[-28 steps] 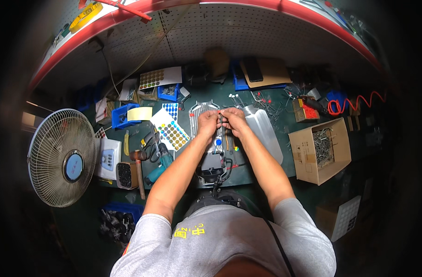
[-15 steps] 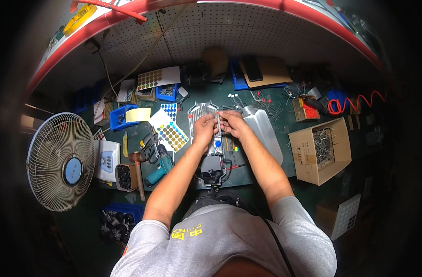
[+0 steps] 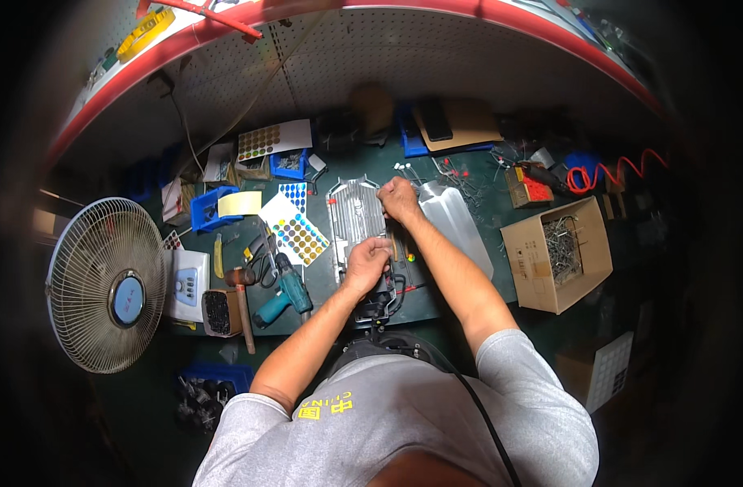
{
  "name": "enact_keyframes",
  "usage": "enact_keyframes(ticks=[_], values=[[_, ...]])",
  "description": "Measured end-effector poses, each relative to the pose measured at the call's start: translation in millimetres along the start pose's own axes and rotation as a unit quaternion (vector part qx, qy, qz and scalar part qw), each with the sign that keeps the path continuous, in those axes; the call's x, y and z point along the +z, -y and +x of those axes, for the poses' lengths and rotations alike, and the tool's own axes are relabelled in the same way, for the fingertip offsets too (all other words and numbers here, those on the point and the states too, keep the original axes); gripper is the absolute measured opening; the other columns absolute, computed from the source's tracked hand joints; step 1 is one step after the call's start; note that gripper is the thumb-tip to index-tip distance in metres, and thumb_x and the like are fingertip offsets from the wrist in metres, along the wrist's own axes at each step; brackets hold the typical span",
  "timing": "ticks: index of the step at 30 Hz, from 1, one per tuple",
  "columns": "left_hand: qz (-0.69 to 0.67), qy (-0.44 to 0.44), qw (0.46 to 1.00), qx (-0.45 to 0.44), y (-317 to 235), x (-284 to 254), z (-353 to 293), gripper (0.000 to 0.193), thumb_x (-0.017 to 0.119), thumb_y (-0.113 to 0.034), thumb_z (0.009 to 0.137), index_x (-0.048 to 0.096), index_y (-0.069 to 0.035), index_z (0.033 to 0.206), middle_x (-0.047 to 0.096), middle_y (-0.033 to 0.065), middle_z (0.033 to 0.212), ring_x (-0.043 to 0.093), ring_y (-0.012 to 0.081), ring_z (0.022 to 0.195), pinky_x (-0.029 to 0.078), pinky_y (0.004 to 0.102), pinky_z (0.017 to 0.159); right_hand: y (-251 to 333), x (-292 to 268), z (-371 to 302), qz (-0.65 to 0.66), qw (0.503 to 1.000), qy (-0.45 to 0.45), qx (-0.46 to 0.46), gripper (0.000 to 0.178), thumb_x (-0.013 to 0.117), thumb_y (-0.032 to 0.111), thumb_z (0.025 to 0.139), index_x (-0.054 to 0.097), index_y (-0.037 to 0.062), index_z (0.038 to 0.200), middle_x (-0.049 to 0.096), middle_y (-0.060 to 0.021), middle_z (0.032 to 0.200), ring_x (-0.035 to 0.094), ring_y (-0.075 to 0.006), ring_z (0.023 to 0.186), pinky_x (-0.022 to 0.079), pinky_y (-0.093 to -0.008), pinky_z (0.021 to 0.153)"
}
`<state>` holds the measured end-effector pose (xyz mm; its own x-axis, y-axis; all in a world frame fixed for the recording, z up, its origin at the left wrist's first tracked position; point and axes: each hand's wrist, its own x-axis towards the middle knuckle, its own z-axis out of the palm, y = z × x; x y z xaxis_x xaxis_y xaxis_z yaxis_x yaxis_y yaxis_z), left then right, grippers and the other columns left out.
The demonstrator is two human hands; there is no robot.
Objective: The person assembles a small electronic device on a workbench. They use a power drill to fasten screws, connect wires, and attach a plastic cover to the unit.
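A ribbed silver metal housing (image 3: 357, 213) lies on the bench in front of me, its near end darker with black parts and cables. My left hand (image 3: 369, 263) is over the near half of the housing, fingers bent and pressed together; whatever they grip is hidden. At the far right edge of the housing, my right hand (image 3: 399, 200) is closed, with its fingertips against the rim and their contents too small to make out. Just right of the housing rests a smooth silver metal cover (image 3: 459, 231).
A cordless drill (image 3: 286, 294), a hammer (image 3: 243, 300) and sticker sheets (image 3: 298, 233) lie to the left, beside a fan (image 3: 107, 284). On the right stand a cardboard box (image 3: 557, 258) of metal pieces and a red coiled hose (image 3: 607, 177). Blue bins (image 3: 215, 209) line the back.
My hands have separated along the housing: the left has come nearer to me, covering a blue round piece, while the right has moved slightly away toward the far edge.
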<state>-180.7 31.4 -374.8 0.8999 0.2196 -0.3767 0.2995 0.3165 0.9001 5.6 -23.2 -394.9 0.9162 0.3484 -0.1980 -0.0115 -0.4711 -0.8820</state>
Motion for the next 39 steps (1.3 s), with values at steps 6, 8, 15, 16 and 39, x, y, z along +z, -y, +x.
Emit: enact_keyframes(ticks=[6, 8, 15, 16, 39], values=[[0.046, 0.043, 0.998, -0.028, 5.4, -5.6, -11.7, 0.022, 0.06, -0.008, 0.098, 0.065, 0.001, 0.118, 0.067, 0.0009, 0.093, 0.062, 0.0076, 0.078, 0.053, 0.0233, 0.068, -17.0, -16.3, -53.2, 0.235, 0.97, -0.004, 0.063, 0.018, 0.068, 0.019, 0.096, 0.063, 0.0018, 0.098, 0.064, -0.0047, 0.078, 0.06, -0.0113, 0.059, 0.053, -0.0264, 0.052], [0.038, 0.057, 0.997, -0.028, 6.3, 1.5, -15.8, 0.023, 0.06, -0.009, 0.098, 0.065, 0.001, 0.118, 0.067, 0.0008, 0.094, 0.062, 0.0078, 0.079, 0.053, 0.0234, 0.069, -32.7, -35.4, -87.2, 0.246, 0.968, -0.038, 0.046, 0.018, 0.067, 0.02, 0.097, 0.063, 0.0022, 0.098, 0.063, -0.0039, 0.077, 0.058, -0.0099, 0.059, 0.052, -0.0255, 0.051], [0.117, 0.122, 0.984, -0.058, 15.7, 37.0, -5.7, 0.03, 0.064, -0.019, 0.097, 0.066, 0.0, 0.121, 0.068, 0.0001, 0.098, 0.063, 0.0091, 0.087, 0.055, 0.0269, 0.075, -115.3, -140.1, -173.0, 0.227, 0.941, -0.243, 0.067, 0.017, 0.064, 0.019, 0.1, 0.062, 0.0026, 0.096, 0.062, -0.0037, 0.076, 0.055, -0.0074, 0.058, 0.05, -0.0238, 0.05], [0.123, 0.14, 0.979, -0.078, 14.0, 45.5, -5.8, 0.031, 0.065, -0.02, 0.097, 0.066, 0.0, 0.121, 0.068, 0.0001, 0.098, 0.063, 0.0091, 0.088, 0.055, 0.0272, 0.075, -129.4, -155.7, -175.0, 0.223, 0.935, -0.265, 0.071, 0.018, 0.064, 0.02, 0.099, 0.062, 0.0022, 0.096, 0.063, -0.0043, 0.076, 0.055, -0.0078, 0.057, 0.05, -0.0246, 0.05], [0.618, 0.014, 0.781, 0.095, 11.2, 140.7, 255.8, 0.057, 0.056, -0.047, 0.095, 0.069, 0.005, 0.111, 0.068, 0.0315, 0.111, 0.065, 0.0465, 0.108, 0.052, 0.047, 0.095, -291.1, -218.6, -223.5, 0.455, 0.762, -0.018, 0.461, 0.04, 0.076, 0.026, 0.091, 0.06, 0.0004, 0.118, 0.061, -0.0168, 0.11, 0.063, -0.0289, 0.096, 0.06, -0.0439, 0.08]])
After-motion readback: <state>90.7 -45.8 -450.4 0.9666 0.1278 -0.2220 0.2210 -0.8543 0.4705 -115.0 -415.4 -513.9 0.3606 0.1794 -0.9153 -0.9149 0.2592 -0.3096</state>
